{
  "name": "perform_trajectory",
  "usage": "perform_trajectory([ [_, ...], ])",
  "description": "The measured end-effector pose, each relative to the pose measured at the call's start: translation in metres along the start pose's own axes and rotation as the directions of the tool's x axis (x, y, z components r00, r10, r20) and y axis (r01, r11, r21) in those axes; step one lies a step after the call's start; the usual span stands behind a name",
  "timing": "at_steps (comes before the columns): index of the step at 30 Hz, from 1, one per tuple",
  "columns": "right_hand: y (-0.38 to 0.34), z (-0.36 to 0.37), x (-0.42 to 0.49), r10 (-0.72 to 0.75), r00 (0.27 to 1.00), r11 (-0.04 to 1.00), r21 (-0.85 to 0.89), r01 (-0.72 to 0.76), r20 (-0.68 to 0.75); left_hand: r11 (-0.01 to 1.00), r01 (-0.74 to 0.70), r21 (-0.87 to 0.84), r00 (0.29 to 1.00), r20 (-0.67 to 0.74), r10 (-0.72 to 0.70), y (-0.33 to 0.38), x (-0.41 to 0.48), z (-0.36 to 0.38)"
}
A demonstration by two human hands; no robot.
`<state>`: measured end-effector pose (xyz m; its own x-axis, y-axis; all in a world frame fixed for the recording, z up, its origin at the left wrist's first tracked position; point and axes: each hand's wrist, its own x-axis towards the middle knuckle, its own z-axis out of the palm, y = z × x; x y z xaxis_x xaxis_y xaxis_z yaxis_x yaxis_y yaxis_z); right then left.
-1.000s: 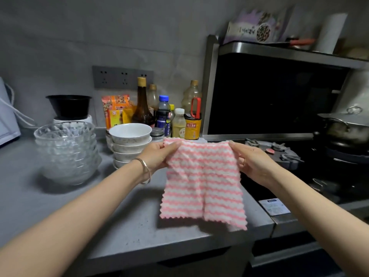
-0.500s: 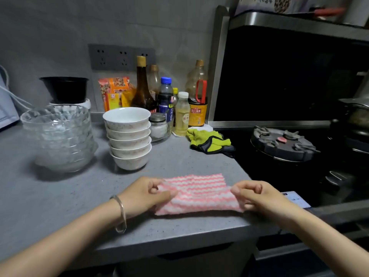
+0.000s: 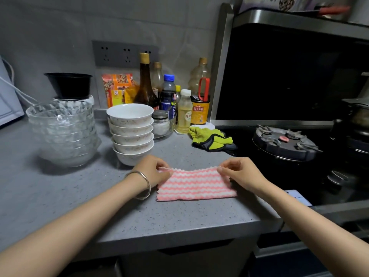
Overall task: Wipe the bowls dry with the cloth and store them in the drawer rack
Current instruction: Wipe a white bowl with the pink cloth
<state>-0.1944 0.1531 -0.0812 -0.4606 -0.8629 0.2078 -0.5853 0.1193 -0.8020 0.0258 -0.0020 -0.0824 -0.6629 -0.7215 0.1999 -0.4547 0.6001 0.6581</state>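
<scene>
1. We hold the pink-and-white striped cloth (image 3: 194,185) by its far edge. Our left grip (image 3: 151,170) pinches the far left corner with thumb and curled fingers, and our right grip (image 3: 239,174) pinches the far right corner the same way.
2. The cloth lies flat on the grey surface (image 3: 79,196), close to its front edge and between our two hands. Its near edge lies free.
3. A stack of white bowls (image 3: 131,134) stands upright just behind our left grip, nested one in another and apart from the cloth.
4. To the left of that stack is a stack of glass bowls (image 3: 61,132), with a black bowl (image 3: 68,84) behind it.
5. Bottles (image 3: 145,84) line the wall behind the white bowls.
6. Green gloves (image 3: 209,137) lie at the right end of the surface, beside the stove (image 3: 283,142).
7. A metal bracelet (image 3: 142,184) circles our left wrist.
</scene>
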Motion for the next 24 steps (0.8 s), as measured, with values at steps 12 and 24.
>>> perform_trajectory([
  [12, 0.002, 0.004, -0.005, -0.069, 0.997, 0.984, -0.167, 0.062, -0.034, 0.966, -0.040, 0.255, 0.916, 0.395, -0.067, 0.039, 0.030, 0.021],
  [24, -0.035, 0.001, -0.045, 0.327, 0.936, 0.907, 0.236, -0.349, 0.127, 0.907, 0.029, -0.420, 0.989, 0.145, 0.036, 0.061, 0.014, 0.000],
])
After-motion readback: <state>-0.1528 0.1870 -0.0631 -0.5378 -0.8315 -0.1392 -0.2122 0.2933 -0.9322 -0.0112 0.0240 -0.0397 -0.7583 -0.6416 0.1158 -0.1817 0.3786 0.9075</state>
